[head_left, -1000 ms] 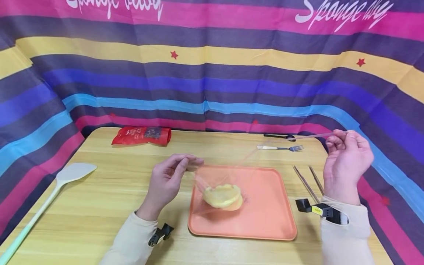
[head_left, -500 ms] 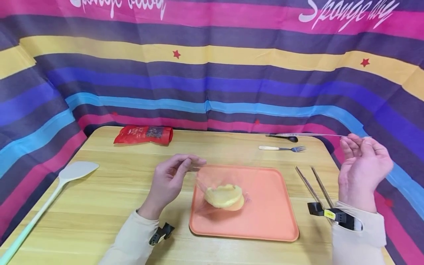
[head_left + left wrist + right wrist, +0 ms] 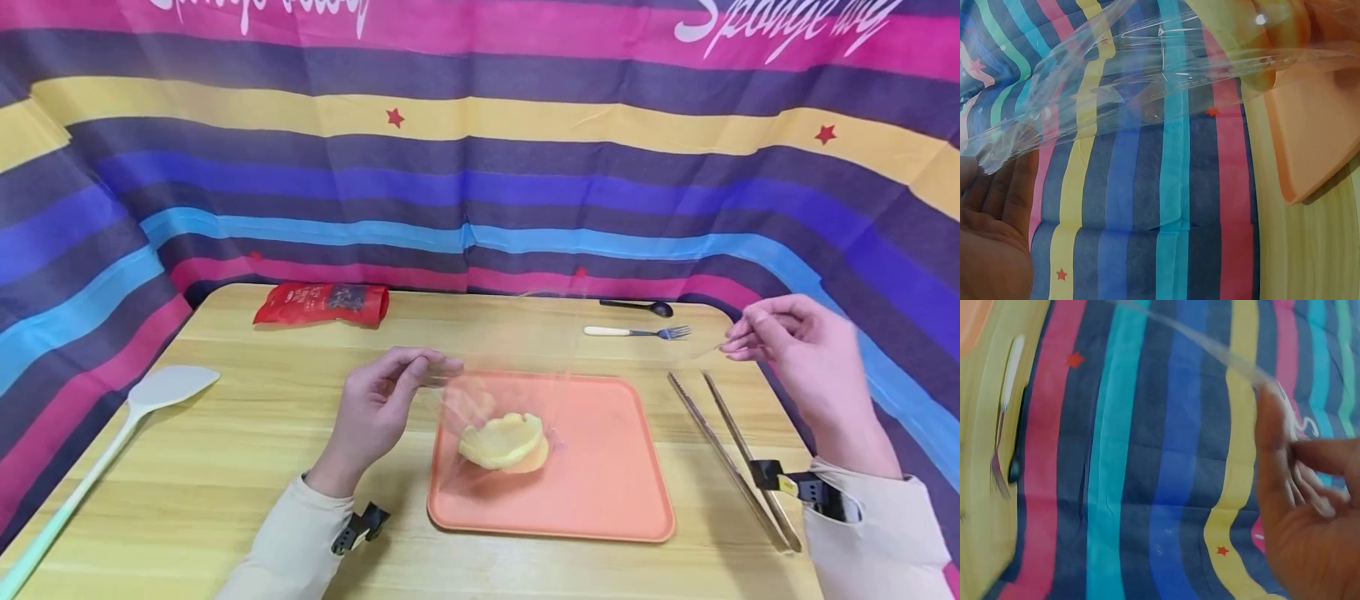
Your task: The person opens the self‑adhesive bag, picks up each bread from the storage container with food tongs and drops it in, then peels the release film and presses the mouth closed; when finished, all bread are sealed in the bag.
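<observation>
Left hand [image 3: 378,400] and right hand [image 3: 810,358] pinch clear plastic [image 3: 1141,90].

Got a red pouch [image 3: 322,304] by the table's [image 3: 247,400] far left corner, plus a pale turner [image 3: 161,393] along the left edge. Also got a white-handled fork [image 3: 641,333] near the far right corner, a black spoon [image 3: 657,308] just behind it, and metal tongs [image 3: 725,457] near the right edge. Can't miss the loud stripy cloth [image 3: 450,192] past the far edge.
</observation>
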Motion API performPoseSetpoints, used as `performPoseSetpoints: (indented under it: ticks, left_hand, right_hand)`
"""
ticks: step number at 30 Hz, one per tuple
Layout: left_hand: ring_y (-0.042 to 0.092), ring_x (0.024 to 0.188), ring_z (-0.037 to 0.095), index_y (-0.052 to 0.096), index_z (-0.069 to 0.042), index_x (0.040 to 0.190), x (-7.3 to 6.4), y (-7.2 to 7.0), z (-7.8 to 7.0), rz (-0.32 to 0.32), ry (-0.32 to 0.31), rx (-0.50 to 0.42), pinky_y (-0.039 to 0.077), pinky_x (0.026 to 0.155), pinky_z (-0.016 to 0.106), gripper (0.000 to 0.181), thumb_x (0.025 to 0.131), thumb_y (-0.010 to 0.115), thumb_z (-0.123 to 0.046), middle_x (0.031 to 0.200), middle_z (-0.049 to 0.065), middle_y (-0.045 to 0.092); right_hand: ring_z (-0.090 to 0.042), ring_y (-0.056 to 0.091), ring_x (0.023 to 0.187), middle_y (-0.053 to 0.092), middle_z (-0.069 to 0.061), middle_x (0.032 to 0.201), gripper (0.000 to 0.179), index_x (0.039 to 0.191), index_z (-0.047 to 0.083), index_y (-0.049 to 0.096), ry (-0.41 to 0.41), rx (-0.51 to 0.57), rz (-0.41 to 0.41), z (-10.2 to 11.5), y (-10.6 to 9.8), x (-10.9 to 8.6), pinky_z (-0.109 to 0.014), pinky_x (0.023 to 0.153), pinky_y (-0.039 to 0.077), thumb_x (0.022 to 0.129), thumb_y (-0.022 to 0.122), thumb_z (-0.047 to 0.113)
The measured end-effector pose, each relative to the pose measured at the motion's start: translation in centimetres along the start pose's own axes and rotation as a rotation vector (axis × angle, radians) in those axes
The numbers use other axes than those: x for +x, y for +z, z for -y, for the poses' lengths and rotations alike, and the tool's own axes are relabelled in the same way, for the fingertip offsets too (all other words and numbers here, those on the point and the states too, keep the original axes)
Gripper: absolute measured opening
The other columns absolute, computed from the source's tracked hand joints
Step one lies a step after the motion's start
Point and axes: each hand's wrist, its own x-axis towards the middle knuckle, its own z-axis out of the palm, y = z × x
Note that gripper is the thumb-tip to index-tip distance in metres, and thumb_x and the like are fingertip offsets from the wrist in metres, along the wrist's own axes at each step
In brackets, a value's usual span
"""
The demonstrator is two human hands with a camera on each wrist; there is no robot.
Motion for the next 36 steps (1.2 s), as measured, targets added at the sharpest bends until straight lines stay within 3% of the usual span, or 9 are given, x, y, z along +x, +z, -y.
performPoseSetpoints:
  ticks: [4, 6, 10, 17, 21, 24, 28, 32, 36]
  left_hand:
    - [0.071, 0.086, 0.032, 0.064, 0.007, 0.108, 0.0, 0.0, 0.1, 0.002, -0.006, 0.009, 0.058, 0.078, 0.040, 0.019, 0.096, 0.051, 0.014, 0.101, 0.018, 0.072]
    - [0.071, 0.086, 0.032, 0.064, 0.006, 0.108, 0.0, 0.0, 0.0, 0.001, -0.014, 0.014, 0.058, 0.078, 0.039, 0.020, 0.096, 0.051, 0.013, 0.101, 0.017, 0.072]
    - [0.071, 0.086, 0.031, 0.064, 0.005, 0.108, 0.0, 0.0, -0.1, 0.001, -0.016, 0.021, 0.058, 0.078, 0.040, 0.021, 0.096, 0.050, 0.014, 0.102, 0.017, 0.072]
    - [0.072, 0.085, 0.031, 0.065, 0.005, 0.108, 0.0, 0.0, -0.2, 0.005, 0.001, 0.040, 0.058, 0.077, 0.040, 0.022, 0.095, 0.051, 0.016, 0.101, 0.016, 0.072]
    - [0.072, 0.085, 0.029, 0.065, 0.006, 0.109, 0.0, 0.1, -0.2, 0.006, 0.016, 0.042, 0.058, 0.077, 0.040, 0.023, 0.094, 0.051, 0.017, 0.101, 0.017, 0.072]
    - [0.072, 0.085, 0.025, 0.065, 0.005, 0.108, 0.0, 0.1, -0.1, 0.004, 0.028, 0.045, 0.058, 0.076, 0.039, 0.023, 0.094, 0.052, 0.017, 0.100, 0.017, 0.072]
    - [0.072, 0.085, 0.024, 0.065, 0.006, 0.108, 0.1, 0.3, 0.0, -0.001, 0.042, 0.045, 0.059, 0.075, 0.039, 0.022, 0.094, 0.051, 0.016, 0.099, 0.017, 0.072]
    - [0.072, 0.084, 0.024, 0.065, 0.006, 0.107, 0.1, 0.3, 0.1, -0.002, 0.045, 0.045, 0.059, 0.074, 0.038, 0.022, 0.095, 0.051, 0.016, 0.099, 0.017, 0.072]
    - [0.072, 0.085, 0.024, 0.065, 0.006, 0.107, 0.0, 0.3, 0.1, -0.001, 0.049, 0.039, 0.059, 0.073, 0.038, 0.021, 0.095, 0.050, 0.016, 0.099, 0.018, 0.072]
  right_hand:
    - [-0.023, 0.070, 0.069, 0.069, -0.014, 0.081, 0.014, 0.103, -0.009, 0.053, 0.102, -0.432, 0.203, 0.5, -0.5, 0.4, -0.032, 0.063, 0.060, 0.102, 0.051, 0.005]
    - [-0.025, 0.069, 0.069, 0.067, -0.016, 0.080, 0.014, 0.102, -0.008, 0.054, 0.125, -0.564, 0.322, 0.7, -0.8, 0.7, -0.033, 0.063, 0.059, 0.103, 0.049, 0.005]
    - [-0.028, 0.067, 0.067, 0.063, -0.020, 0.078, 0.011, 0.099, -0.008, 0.053, 0.182, -0.598, 0.520, 1.2, -1.5, 1.2, -0.034, 0.061, 0.059, 0.103, 0.048, 0.001]
    - [-0.024, 0.060, 0.057, 0.059, -0.007, 0.071, 0.010, 0.095, -0.001, 0.055, 0.314, -0.776, 0.717, 1.5, -1.7, 2.3, -0.033, 0.052, 0.055, 0.102, 0.049, 0.004]
    - [-0.020, 0.059, 0.056, 0.060, -0.005, 0.069, 0.011, 0.093, 0.001, 0.057, 0.325, -0.852, 0.725, 0.4, -1.0, 3.2, -0.032, 0.048, 0.052, 0.101, 0.052, 0.005]
    - [-0.019, 0.061, 0.058, 0.062, -0.004, 0.072, 0.011, 0.094, 0.001, 0.058, 0.294, -0.867, 0.677, -1.6, -0.4, 3.8, -0.031, 0.047, 0.050, 0.101, 0.051, 0.006]
    - [-0.020, 0.063, 0.061, 0.065, -0.009, 0.076, 0.011, 0.097, -0.005, 0.058, 0.266, -0.759, 0.551, -5.4, 0.3, 4.5, -0.031, 0.047, 0.051, 0.101, 0.051, 0.003]
    - [-0.019, 0.066, 0.066, 0.066, -0.018, 0.080, 0.016, 0.102, -0.013, 0.056, 0.297, -0.613, 0.443, -8.7, 1.5, 5.0, -0.032, 0.055, 0.057, 0.101, 0.050, 0.002]
    - [-0.022, 0.068, 0.069, 0.067, -0.022, 0.085, 0.017, 0.103, -0.016, 0.056, 0.335, -0.599, 0.395, -10.8, 2.9, 5.4, -0.034, 0.059, 0.059, 0.099, 0.052, 0.000]
